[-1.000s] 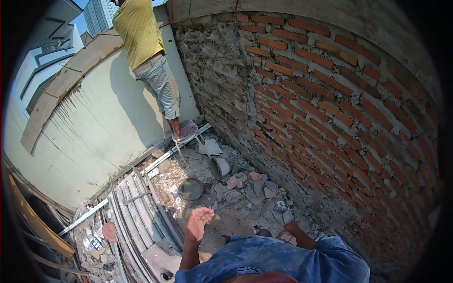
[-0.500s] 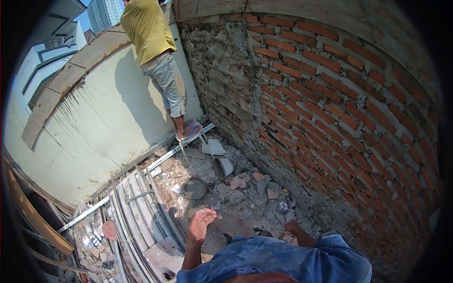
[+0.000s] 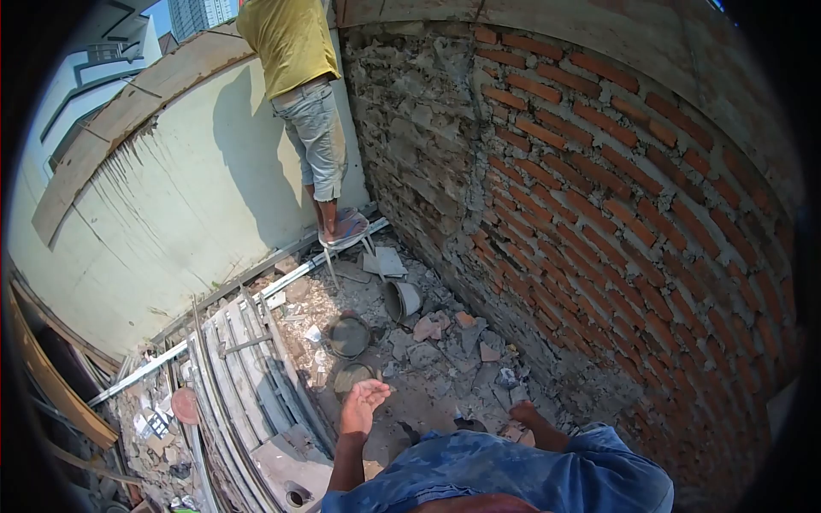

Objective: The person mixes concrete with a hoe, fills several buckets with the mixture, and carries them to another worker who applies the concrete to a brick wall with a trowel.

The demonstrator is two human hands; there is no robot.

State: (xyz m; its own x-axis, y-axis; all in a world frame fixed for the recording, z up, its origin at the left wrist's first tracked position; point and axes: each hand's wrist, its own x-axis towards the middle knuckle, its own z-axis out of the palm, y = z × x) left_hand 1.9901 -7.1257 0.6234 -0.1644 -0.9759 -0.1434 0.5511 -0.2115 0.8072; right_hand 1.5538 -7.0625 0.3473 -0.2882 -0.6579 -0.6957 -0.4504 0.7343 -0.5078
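Note:
My left hand (image 3: 365, 407) is held out low in front of me, palm turned up. Its fingers are loosely bent and apart, with nothing in them. Just beyond it on the ground sits a round bucket (image 3: 351, 374), partly covered by the hand, and a second round bucket (image 3: 349, 337) stands behind that one. To the right, beside my blue clothing (image 3: 505, 466), my right hand (image 3: 525, 413) hangs over the rubble. Its fingers point away and down, so I cannot make out whether they hold anything.
Another person (image 3: 301, 94) stands on a small stool (image 3: 349, 237) at the pale wall (image 3: 188, 205). A tipped bucket (image 3: 409, 300) lies among broken rubble (image 3: 432, 329). Long panels (image 3: 248, 363) lie at left. A brick wall (image 3: 599, 197) rises at right.
My view has shifted slightly, so the wall, person and buckets sit a little differently in frame. My left hand keeps nearly the same pose. The right hand stays low.

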